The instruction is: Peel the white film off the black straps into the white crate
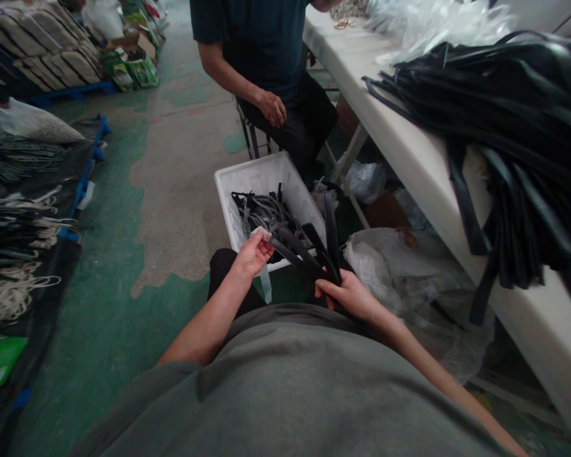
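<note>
My right hand [346, 291] is closed around several black straps [332, 231] that look like leather, with light stitching along their edges. They fan out up and to the left from my fist. At the end of one strap, my left hand [254, 255] pinches a whitish translucent strip [266, 284], part of which dangles below the fingers. Whether those fingers also grip the strap's tip I cannot tell. Just beyond both hands, a white plastic bin [228, 193] on the floor holds a tangle of dark and grey strips [266, 212].
A large pile of black straps [495, 108] hangs over the edge of the white table [423, 152] on my right. A co-worker [254, 57] sits ahead, beyond the bin. Plastic bags [390, 260] lie under the table. Loaded blue pallets [88, 168] line the left.
</note>
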Motion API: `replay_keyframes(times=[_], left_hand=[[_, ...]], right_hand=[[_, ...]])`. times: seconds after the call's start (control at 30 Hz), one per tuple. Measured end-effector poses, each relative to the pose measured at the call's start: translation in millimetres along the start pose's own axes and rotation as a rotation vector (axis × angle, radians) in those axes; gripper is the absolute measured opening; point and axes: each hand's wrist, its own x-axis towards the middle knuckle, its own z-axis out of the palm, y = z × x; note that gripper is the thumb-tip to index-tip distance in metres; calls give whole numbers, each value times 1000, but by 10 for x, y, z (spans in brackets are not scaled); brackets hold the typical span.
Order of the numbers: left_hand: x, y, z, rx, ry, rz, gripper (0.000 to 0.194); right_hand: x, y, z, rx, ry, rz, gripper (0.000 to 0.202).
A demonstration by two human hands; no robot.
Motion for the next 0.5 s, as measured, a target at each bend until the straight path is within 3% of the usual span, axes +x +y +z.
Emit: replay_keyframes(times=[0.5], left_hand=[[-103, -108, 24, 42, -46, -3, 12]], right_hand=[[95, 190, 5, -150, 87, 7, 26]])
